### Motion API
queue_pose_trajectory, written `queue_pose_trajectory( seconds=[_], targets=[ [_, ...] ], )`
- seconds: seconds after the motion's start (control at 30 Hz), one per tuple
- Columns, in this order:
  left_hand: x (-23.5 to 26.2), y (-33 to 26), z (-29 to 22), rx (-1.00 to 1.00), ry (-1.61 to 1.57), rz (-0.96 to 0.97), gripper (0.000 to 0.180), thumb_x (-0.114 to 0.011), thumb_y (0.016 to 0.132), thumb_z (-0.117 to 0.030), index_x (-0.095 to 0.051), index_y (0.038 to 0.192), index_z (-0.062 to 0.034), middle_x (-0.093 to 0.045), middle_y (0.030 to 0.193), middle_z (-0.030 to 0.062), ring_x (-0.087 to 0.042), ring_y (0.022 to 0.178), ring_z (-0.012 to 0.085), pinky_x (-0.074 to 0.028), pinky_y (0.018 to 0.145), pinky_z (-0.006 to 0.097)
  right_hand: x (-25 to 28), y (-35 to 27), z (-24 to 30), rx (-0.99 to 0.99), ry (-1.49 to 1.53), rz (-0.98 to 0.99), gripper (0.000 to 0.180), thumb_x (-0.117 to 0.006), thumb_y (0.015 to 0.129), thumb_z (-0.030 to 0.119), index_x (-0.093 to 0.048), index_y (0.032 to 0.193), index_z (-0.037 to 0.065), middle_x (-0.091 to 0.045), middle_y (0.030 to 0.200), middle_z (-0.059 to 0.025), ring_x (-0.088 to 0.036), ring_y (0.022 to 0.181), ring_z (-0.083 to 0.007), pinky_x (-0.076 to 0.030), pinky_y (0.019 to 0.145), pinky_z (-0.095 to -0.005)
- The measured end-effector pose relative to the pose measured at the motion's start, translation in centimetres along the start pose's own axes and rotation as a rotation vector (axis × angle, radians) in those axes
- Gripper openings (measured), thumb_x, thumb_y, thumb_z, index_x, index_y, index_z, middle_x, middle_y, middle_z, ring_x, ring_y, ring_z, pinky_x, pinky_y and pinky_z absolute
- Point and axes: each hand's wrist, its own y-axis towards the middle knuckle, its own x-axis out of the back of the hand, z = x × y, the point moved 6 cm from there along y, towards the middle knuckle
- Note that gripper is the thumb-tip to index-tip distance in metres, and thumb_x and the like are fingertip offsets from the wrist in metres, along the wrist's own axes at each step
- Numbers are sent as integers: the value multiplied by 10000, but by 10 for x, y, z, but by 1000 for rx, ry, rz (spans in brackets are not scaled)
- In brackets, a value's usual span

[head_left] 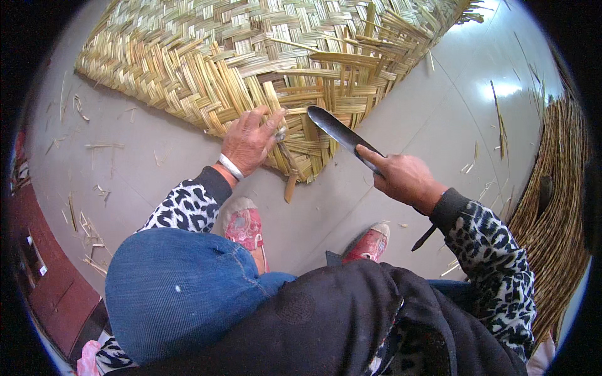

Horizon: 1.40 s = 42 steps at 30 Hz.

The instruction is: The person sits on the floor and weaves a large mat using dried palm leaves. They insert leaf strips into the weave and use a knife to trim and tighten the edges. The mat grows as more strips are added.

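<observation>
A woven mat (pixel 207 56) of flat, pale yellow reed strips lies ahead of me, its near corner pointing toward my feet. Bent at the mat's near edge, my left hand (pixel 246 143) has its thumb and fingers closed at the end of a reed strip (pixel 271 97); the fingertips partly hide it. My right hand (pixel 404 178) grips a long, dark metal blade (pixel 342 131), trough-shaped with a rounded tip. My index finger lies along it. The tip hovers over or rests on the mat near the corner; I cannot tell which. Loose strip ends stick up right of it.
Thick bundled dark reeds (pixel 552 219) stand along the right side. Broken reed scraps (pixel 88 235) are scattered over the grey tiled floor (pixel 426 125). My red shoes (pixel 243 224) are just below the mat's corner. A dark red surface (pixel 56 282) lies at the lower left.
</observation>
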Motion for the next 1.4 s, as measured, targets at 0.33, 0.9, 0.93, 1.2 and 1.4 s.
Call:
queue_pose_trajectory(
  seconds=[0.33,0.9,0.93,1.2,1.4],
  targets=[
    [-17,13,-10,-160,218,37,516,-708,830,-329,-617,1303,-143,-561,1223,42,-521,1027,225,-452,824,380,13,-11,3,-25,-29,-117,634,-542,883,141,-403,1497,222,-663,721,-166,-671,622,-336,-524,563,-477],
    [5,-36,13,-79,-61,-73,616,-711,802,-174,-534,1388,-104,-520,1403,81,-489,1313,267,-340,1089,444,39,-23,24,-4,-142,-1,658,-577,885,157,-379,1511,205,-659,790,-163,-661,644,-345,-538,606,-476],
    [2,-36,12,-94,-51,-75,599,-698,822,-209,-533,1388,-104,-510,1423,71,-465,1343,250,-311,1109,446,41,-17,30,-1,-120,-25,658,-578,892,164,-373,1516,211,-658,797,-162,-662,644,-347,-539,607,-476],
    [-8,-39,17,-142,-27,-119,459,-683,850,-239,-620,1276,-80,-566,1343,76,-510,1300,266,-356,1080,428,22,39,57,-53,-236,98,631,-519,894,164,-398,1513,205,-662,730,-183,-667,643,-354,-530,602,-481],
    [-6,-39,18,-137,-24,-104,460,-672,859,-260,-622,1282,-87,-555,1365,71,-492,1317,240,-330,1104,422,40,16,80,38,-137,66,616,-555,890,197,-430,1493,215,-671,791,-168,-670,666,-358,-530,615,-484]
  ],
)
